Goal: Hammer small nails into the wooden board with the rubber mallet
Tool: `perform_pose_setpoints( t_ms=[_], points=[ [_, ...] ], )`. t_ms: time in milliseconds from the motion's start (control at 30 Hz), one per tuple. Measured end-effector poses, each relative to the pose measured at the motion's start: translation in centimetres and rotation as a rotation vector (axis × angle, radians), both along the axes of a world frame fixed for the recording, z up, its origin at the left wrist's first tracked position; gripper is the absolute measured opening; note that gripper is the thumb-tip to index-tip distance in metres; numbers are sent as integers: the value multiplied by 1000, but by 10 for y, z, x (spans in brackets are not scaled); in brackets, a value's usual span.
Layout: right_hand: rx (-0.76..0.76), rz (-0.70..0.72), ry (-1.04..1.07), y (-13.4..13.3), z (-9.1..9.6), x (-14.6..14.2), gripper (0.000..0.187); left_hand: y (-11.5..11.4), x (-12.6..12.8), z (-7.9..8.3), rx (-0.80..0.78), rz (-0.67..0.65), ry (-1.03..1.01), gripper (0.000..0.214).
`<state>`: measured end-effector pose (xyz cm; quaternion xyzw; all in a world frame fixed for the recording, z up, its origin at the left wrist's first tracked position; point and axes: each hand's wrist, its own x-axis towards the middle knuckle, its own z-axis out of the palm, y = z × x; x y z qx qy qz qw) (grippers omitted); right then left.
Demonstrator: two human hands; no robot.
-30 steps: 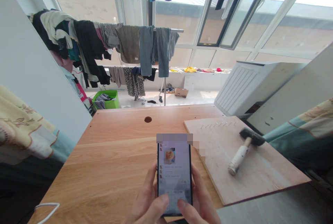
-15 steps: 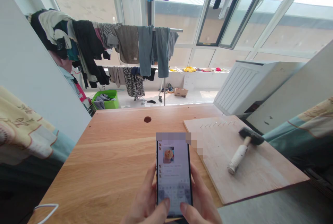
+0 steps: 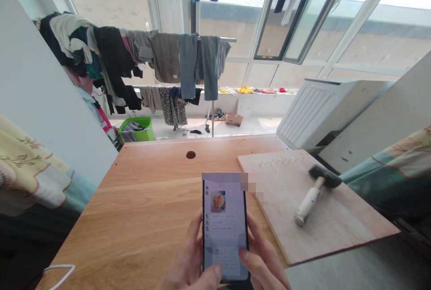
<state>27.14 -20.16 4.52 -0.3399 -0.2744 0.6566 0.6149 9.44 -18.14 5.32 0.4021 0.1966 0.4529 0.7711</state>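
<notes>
Both hands are on the phone here. The left hand [image 3: 183, 258] wraps the left side of a black smartphone [image 3: 225, 231], and the right hand [image 3: 262, 263] cups the other side, with its thumb over the on-screen keyboard. The phone is upright in the grip, held over a light oak bench [image 3: 151, 182]. The screen shows a chat with a small orange-ish picture, though the text is too blurry to read.

Just right of the phone, a plywood board [image 3: 343, 222] lies on the bench with one corner sticking out past the edge. A row of small nails [image 3: 281, 160] stands along its far side, and a hammer [image 3: 314, 191] with a dark head and a white, worn-looking handle lies on it, with neither hand touching it. There's a round hole [image 3: 191, 155] near the bench's far edge and a thin white cable [image 3: 59, 272] at the near left corner.

Past the bench, laundry hangs on a drying rack [image 3: 215, 39] in front of big windows, and a green basket [image 3: 134, 129] of clothes sits on the floor [image 3: 249, 126].
</notes>
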Motion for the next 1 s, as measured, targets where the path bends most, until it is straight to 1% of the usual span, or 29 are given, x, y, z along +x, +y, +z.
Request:
perform_pose_setpoints(
  t_ms=[67, 200, 333, 400, 600, 767, 900, 1000],
  points=[
    [16, 7, -39, 0, -4, 1, 42, 0, 0, 1, -3, 0, -2, 84],
    [39, 52, -147, 0, -13, 5, 52, 0, 0, 3, -4, -11, -14, 83],
    [55, 88, -168, 1, -13, 7, 69, 0, 1, 5, -10, 4, 4, 85],
    [60, 82, -157, 1, -12, 6, 73, 0, 0, 5, -10, 4, 11, 85],
    [85, 89, -206, 0, -13, 6, 70, -1, -1, 5, -4, -8, 16, 79],
    [81, 102, -240, 0, -13, 9, 72, -1, 1, 5, 6, 0, 5, 79],
    [99, 127, -250, 1, -9, 11, 70, 1, 0, 8, 14, -20, 0, 80],
    [92, 143, -271, 1, -7, 11, 71, 2, 0, 9, 22, -11, 10, 81]
  ],
)
